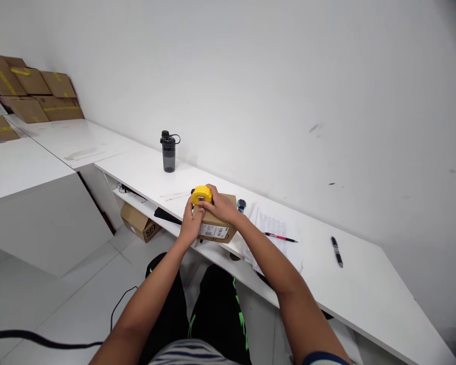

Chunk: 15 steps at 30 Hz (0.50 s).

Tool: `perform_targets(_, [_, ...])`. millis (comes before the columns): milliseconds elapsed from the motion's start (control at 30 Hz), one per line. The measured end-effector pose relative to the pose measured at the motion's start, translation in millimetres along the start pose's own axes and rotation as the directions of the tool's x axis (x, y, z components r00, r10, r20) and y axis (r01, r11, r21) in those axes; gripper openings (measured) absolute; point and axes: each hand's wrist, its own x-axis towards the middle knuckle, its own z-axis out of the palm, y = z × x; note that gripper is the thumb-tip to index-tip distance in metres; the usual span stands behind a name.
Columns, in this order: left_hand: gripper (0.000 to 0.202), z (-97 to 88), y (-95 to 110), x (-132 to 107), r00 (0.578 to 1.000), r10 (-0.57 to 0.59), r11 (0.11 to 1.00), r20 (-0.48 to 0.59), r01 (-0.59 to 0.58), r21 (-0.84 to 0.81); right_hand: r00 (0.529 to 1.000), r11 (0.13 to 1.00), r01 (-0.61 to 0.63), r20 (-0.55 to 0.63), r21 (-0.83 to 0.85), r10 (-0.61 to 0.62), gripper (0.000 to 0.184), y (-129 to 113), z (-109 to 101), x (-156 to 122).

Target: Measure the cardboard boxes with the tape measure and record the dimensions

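A yellow tape measure [201, 195] is held at the left end of a small cardboard box [216, 228] near the table's front edge. My right hand [218, 204] is closed on the tape measure, its forearm reaching across the box. Against the box's left side, my left hand [192, 223] has its fingers closed just below the tape measure; it grips the box's corner there, and part of the grip is hidden. A white printed label faces me on the box's near side. Whether any blade is pulled out cannot be made out.
A dark water bottle [169, 154] stands near the wall. Right of the box lie a blue-black watch-like item [241, 205], papers [269, 223], a red pen [281, 237] and a black pen [337, 252]. Cardboard boxes [59, 107] are stacked far left; another box [139, 223] sits below.
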Motion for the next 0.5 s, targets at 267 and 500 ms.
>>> perform_targets(267, [0.051,-6.8,-2,3,0.997,0.03,0.982,-0.071,-0.016,0.189,0.992,0.993,-0.106,0.061,-0.056,0.109,0.064,19,-37,-41])
perform_targets(500, [0.049,-8.2,3,11,0.999,-0.002,0.956,-0.035,0.012,0.293,0.959,0.922,-0.257,-0.042,0.289,0.28,0.056,79,-61,-127])
